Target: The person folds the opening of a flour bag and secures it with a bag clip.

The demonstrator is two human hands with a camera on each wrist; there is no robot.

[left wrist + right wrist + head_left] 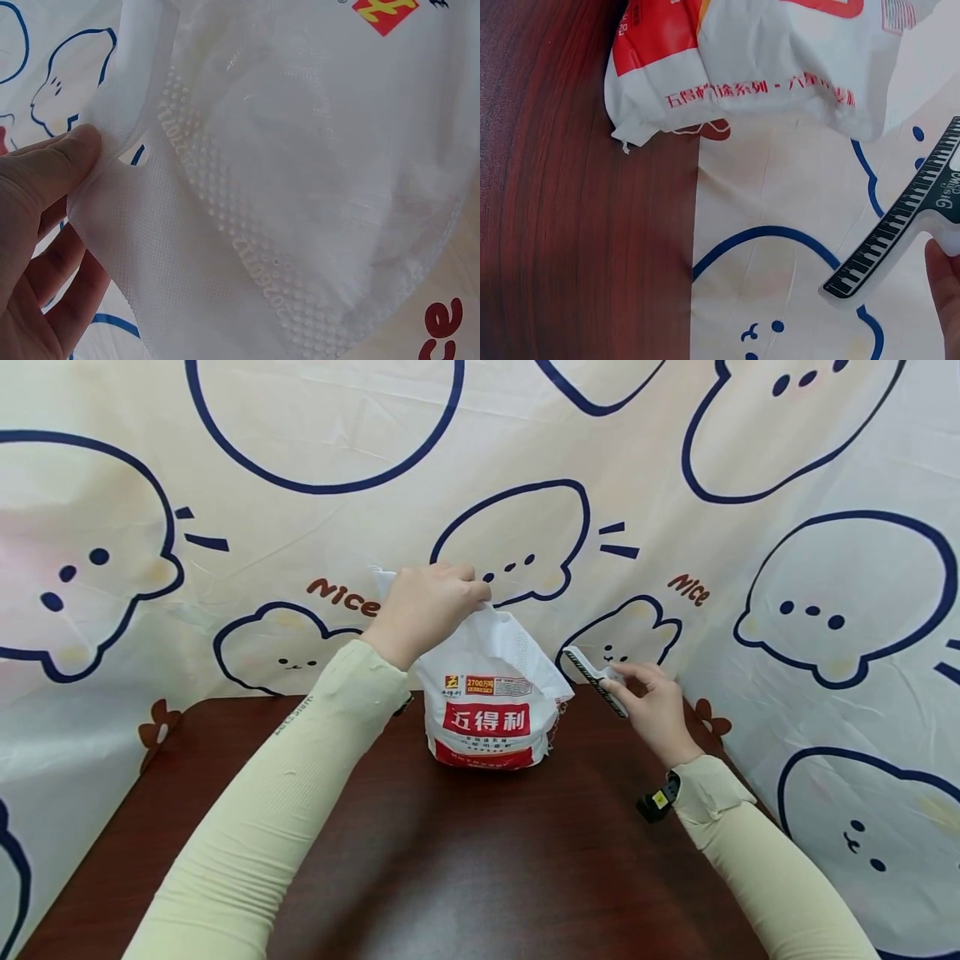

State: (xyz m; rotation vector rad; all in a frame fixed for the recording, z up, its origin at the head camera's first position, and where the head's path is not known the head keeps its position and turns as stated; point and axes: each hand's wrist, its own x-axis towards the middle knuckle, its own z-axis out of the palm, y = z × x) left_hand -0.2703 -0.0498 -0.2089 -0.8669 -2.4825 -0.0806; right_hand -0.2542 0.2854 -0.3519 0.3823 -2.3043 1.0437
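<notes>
**Q:** State the layout, largest item first.

**A:** A cream cloth backdrop with blue-outlined cartoon figures hangs behind a dark reddish-brown, wood-grained table. On the table, toward its far edge, stands a white bag with red printed panels.

**Q:** What supports the bag?

**A:** Its full-looking lower part appears to serve as the base; the slack upper part likely depends on the left hand. The thumb and fingers of that hand pinch the top edge beside a small cutout, probably to hold the material raised.

**Q:** Specify the right side.

**A:** The right hand pinches a narrow black-and-white bar printed with piano keys — gripped by its white rear part, presumably to leave the keyed strip unobstructed. The bar is near the bag, to its right; a gap shows between them.
</notes>
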